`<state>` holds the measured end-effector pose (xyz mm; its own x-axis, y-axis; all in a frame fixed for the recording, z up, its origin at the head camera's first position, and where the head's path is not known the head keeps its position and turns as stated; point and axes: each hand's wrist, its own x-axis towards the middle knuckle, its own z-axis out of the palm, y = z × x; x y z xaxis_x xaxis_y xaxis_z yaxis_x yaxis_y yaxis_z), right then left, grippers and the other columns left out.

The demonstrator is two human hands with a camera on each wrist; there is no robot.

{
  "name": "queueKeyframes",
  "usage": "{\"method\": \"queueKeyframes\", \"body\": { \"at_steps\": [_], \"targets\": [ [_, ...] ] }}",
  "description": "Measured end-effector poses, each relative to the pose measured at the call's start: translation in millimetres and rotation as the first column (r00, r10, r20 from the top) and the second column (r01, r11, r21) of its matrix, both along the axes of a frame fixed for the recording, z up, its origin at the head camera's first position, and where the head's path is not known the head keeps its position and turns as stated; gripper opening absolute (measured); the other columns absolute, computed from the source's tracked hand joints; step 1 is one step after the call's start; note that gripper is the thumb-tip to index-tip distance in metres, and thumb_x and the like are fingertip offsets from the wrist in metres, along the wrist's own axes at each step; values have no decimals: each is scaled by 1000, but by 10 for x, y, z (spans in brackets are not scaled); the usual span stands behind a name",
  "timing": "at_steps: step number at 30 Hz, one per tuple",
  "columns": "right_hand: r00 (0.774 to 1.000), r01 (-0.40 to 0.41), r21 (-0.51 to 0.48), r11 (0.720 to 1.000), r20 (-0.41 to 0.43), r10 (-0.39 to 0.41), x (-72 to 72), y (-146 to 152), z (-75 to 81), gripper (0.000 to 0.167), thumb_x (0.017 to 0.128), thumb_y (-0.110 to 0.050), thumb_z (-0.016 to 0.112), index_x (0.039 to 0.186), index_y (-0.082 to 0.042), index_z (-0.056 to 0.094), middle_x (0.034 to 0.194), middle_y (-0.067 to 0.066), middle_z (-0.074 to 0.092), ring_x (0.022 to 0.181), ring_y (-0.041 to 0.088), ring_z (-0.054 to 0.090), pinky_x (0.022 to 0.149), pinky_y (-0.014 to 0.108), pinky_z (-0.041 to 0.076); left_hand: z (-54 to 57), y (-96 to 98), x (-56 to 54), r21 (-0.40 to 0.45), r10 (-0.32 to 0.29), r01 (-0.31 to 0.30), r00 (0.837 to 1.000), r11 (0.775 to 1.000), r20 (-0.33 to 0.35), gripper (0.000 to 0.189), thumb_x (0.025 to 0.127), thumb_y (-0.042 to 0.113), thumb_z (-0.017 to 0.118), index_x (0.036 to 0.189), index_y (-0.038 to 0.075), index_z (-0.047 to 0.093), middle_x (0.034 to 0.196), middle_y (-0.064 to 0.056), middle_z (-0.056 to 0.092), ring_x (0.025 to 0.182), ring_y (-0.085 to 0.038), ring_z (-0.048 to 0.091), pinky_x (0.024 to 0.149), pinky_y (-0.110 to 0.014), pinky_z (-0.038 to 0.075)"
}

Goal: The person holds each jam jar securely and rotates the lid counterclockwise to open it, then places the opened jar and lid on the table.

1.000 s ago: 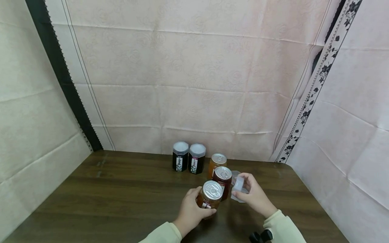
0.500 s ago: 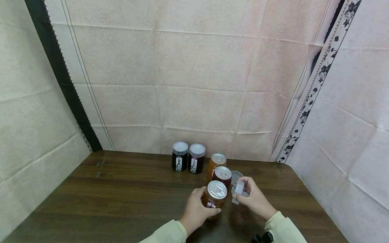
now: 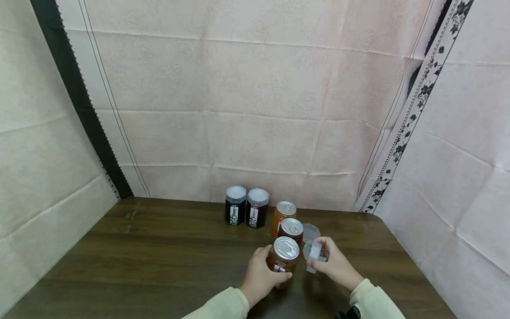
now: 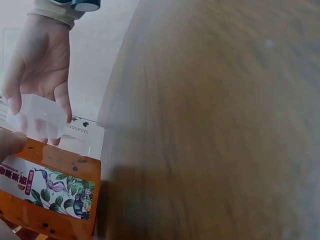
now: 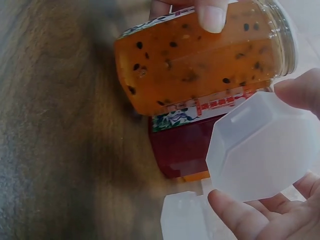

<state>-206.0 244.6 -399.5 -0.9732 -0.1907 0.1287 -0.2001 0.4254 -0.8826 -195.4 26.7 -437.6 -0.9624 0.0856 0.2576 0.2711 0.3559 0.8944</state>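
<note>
My left hand (image 3: 260, 274) grips a glass jar (image 3: 286, 249) of orange jam with dark seeds, its silver pull-tab top uncovered. In the right wrist view its seeds show through the glass (image 5: 190, 55). Just to the right, my right hand (image 3: 338, 263) pinches a translucent faceted plastic lid (image 5: 265, 150) between thumb and fingers, apart from the jar top. Behind the held jar stand a dark red jar (image 3: 292, 228) and an orange jar (image 3: 286, 212), both with bare silver tops. More translucent lids (image 3: 311, 233) lie on the table beside the red jar, partly hidden by the right hand.
Two dark jars (image 3: 235, 208) wearing translucent lids stand side by side at the back of the brown wooden table (image 3: 159, 257). Pale cloth (image 3: 255, 97) hangs behind the table and along both sides.
The left hand has shifted the held jar a little to the right. The right hand has come slightly down, its lid tilting, showing more of the loose lids.
</note>
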Motion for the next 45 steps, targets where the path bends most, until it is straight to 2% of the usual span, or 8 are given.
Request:
{"method": "queueKeyframes", "body": {
  "at_steps": [16, 30, 35, 41, 45],
  "targets": [
    [999, -14, -25, 1000, 35, 15, -25, 15, -127, 58, 78, -1, 73, 123, 6, 37, 121, 23, 51, 107, 34, 56, 81, 34, 52, 3, 104, 11, 23, -16, 15, 1000, 1000, 18, 72, 65, 27, 89, 124, 0, 58, 110, -4, 56, 104, -24, 56, 91, -48, 49],
    [999, -23, 7, 1000, 46, 23, -53, 61, -160, 58, 77, -5, 72, 122, 7, 38, 123, 25, 48, 113, 39, 54, 84, 36, 52, -34, 210, 8, 37, -14, 12, 999, 999, 49, 72, 64, 26, 90, 123, 0, 58, 109, -5, 56, 103, -25, 56, 91, -50, 49],
    [998, -28, 13, 1000, 53, 27, -61, 84, -170, 58, 78, -4, 72, 123, 8, 37, 123, 23, 48, 113, 38, 54, 86, 38, 51, -45, 253, 1, 34, 5, -7, 998, 999, 59, 74, 62, 26, 91, 121, 0, 56, 108, -5, 55, 103, -25, 56, 90, -50, 49],
    [997, -57, 7, 998, 56, 57, -62, 99, -164, 58, 80, -4, 71, 124, 9, 35, 126, 27, 46, 114, 39, 53, 87, 40, 51, -25, 283, 17, 36, 28, -31, 997, 999, 65, 74, 61, 26, 92, 119, 0, 54, 107, -5, 53, 104, -25, 55, 90, -49, 49],
    [997, -46, 12, 999, 70, 45, -62, 108, -177, 58, 79, -3, 72, 123, 8, 36, 128, 28, 46, 116, 39, 52, 88, 39, 51, -16, 298, 21, 28, 44, -46, 997, 999, 61, 73, 60, 26, 92, 118, 0, 55, 107, -5, 53, 103, -25, 55, 90, -49, 49]
  ]
}}
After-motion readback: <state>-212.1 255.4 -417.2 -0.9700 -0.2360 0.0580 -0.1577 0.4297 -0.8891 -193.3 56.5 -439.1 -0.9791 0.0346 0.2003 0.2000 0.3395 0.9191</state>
